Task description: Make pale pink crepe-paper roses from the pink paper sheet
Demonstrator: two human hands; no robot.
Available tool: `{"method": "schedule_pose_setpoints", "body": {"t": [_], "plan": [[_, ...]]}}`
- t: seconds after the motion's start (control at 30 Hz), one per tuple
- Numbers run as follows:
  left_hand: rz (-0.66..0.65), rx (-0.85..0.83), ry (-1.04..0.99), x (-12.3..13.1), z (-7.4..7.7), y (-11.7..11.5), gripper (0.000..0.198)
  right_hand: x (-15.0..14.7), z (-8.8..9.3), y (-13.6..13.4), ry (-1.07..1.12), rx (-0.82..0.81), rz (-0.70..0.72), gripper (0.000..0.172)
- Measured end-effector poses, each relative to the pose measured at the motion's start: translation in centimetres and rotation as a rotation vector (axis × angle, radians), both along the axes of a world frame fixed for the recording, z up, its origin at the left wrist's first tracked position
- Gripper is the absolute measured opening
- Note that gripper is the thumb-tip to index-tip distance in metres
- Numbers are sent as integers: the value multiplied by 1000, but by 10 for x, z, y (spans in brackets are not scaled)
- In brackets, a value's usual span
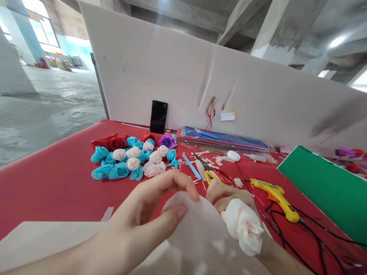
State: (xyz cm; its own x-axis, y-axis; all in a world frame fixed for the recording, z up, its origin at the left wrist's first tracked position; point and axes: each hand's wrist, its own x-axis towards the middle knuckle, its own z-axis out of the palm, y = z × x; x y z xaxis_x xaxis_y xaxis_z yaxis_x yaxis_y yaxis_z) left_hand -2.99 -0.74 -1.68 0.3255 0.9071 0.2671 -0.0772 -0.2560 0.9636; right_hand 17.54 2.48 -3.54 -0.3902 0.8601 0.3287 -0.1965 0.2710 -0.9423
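Observation:
My left hand (140, 217) is curled at the rounded top edge of a thin, translucent white paper sheet (197, 229), with the thumb and index finger on the edge. Behind the sheet's right side is my right hand (233, 194), fingers bent and closed. A white paper rose (243, 227) with a faint pink centre sticks out from it toward me, tilted down. The sheet and the rose hide part of the right hand's grip. Just beyond that hand lie pliers (213, 173) with red and yellow handles, and a blue stick-like tool (191, 166).
Blue, white, red and purple paper roses (133, 152) stand grouped at left. A yellow glue gun (276, 196) with a black cable lies right, by a green board (327, 191). A phone (158, 116) leans on the white partition (172, 68). Paper scraps litter the red tabletop (57, 187).

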Motion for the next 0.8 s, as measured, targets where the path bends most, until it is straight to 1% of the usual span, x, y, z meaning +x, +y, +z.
{"method": "schedule_pose_setpoints", "body": {"t": [0.07,0.1,0.13,0.17,0.23,0.33,0.4,0.47,0.53,0.57,0.67,0.73,0.8], "plan": [[255,230,138,1,1,-1,12,1,-1,-1,1,7,-23,10],[349,305,187,1,1,-1,11,1,-3,-1,4,10,-36,9],[413,353,215,2,2,-1,10,1,-5,-2,6,12,-55,8],[457,373,229,2,3,-1,10,1,-6,-2,3,14,-76,6],[519,357,236,1,4,1,13,1,-9,-4,-6,13,-120,7],[556,226,249,0,6,8,19,0,-10,-6,-13,18,-174,9],[487,94,216,0,7,15,23,0,-10,-8,-16,26,-211,10],[360,-11,145,1,5,20,23,0,-11,-8,-23,31,-241,12],[242,-58,92,3,3,22,20,0,-13,-6,-48,15,-243,12],[202,-68,82,4,1,22,19,-1,-14,-5,-67,3,-233,15],[121,-95,66,7,-4,18,22,-2,-16,-2,-110,-24,-216,19],[95,-118,49,8,-8,15,23,-4,-16,-2,-113,-27,-237,14],[81,-113,42,10,-15,13,32,-5,-16,-3,-107,-30,-264,11]]}}
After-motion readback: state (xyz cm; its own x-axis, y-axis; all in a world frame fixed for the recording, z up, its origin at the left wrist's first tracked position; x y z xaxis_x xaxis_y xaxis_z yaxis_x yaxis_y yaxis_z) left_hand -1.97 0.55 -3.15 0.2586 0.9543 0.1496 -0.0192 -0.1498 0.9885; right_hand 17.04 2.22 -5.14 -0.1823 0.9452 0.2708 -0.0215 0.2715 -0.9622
